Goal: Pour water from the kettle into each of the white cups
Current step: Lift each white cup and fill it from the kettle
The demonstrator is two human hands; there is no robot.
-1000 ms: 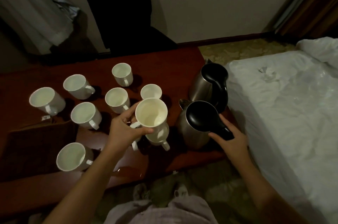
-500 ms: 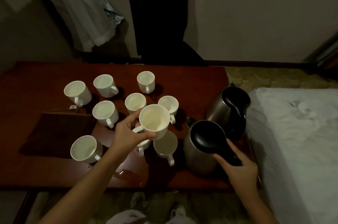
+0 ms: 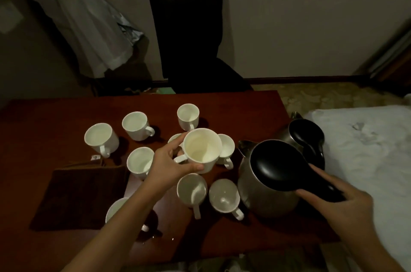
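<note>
My left hand [image 3: 171,164] grips a white cup [image 3: 203,149] and holds it above the table, mouth tilted toward me. My right hand [image 3: 340,207] grips the black handle of a steel kettle [image 3: 266,182] with a black lid, its spout pointing toward the held cup. Several other white cups stand on the red-brown table [image 3: 244,107]: two [image 3: 192,189] [image 3: 224,197] right below the held cup, others at the left [image 3: 101,139] and back [image 3: 188,113]. One cup [image 3: 115,209] is partly hidden by my left forearm.
A second steel kettle [image 3: 304,138] stands behind the first at the table's right edge. A dark brown cloth [image 3: 82,196] lies at the front left. A black chair [image 3: 189,31] is behind the table and a white bed [image 3: 367,151] to the right.
The view has tilted up, showing more of the room. The kettle in my right hand has come up and closer to the held cup. My left hand still holds the cup.
</note>
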